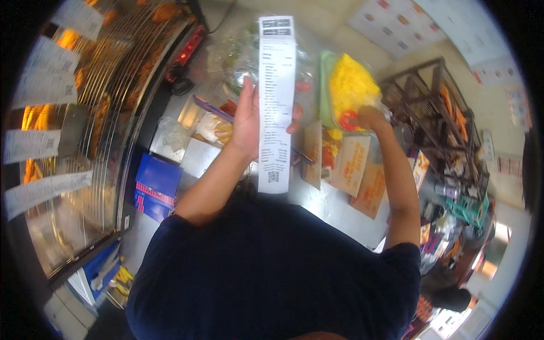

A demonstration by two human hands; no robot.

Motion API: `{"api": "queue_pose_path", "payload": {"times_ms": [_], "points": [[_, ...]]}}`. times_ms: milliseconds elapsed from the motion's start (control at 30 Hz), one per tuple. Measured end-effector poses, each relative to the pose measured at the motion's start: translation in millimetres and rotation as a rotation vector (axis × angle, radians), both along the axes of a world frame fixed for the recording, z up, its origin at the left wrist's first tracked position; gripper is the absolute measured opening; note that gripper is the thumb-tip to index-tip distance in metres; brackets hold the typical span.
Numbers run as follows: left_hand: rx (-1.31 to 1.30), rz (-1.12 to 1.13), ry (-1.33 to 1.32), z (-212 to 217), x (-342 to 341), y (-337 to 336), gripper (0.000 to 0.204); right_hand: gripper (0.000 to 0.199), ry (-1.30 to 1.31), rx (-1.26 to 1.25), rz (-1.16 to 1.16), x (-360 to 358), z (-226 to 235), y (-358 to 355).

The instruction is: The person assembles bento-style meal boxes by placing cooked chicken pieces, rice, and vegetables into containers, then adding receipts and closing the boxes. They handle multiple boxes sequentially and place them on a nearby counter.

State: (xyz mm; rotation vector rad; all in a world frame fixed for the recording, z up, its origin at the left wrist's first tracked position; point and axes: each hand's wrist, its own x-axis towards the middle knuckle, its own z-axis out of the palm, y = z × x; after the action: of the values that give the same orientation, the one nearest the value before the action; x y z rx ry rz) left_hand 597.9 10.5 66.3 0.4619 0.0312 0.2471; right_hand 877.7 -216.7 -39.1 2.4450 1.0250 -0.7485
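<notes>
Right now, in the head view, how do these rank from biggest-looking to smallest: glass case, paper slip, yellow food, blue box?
1. Glass case
2. Paper slip, held up in the left hand
3. Yellow food and blue box: too alike to rank

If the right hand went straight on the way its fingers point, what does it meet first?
For the right hand, likely the red item at its fingertips, possibly already touched; then the yellow food in the green tray. Depth there is unclear.
</notes>
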Motion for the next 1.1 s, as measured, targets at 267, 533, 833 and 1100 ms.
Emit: {"api": "queue_pose_path", "payload": {"times_ms": [267,533,833,1100], "points": [[-0.015,0.0,-0.088,-4,7,11,0.067,0.049,-0.013,-0.068,-0.152,-19,8,11],[0.108,0.05,0.042,8,9,19,0.076,0.025,0.031,0.43,-0.113,21,13,-28],[0.096,0.078,0.003,-2,4,22,0.069,0.025,-0.023,0.562,-0.178,32,15,-52],[0.155,0.172,0.034,-8,-10,29,0.066,0.017,0.567,0.793,-0.657,1,100,-110]]}}
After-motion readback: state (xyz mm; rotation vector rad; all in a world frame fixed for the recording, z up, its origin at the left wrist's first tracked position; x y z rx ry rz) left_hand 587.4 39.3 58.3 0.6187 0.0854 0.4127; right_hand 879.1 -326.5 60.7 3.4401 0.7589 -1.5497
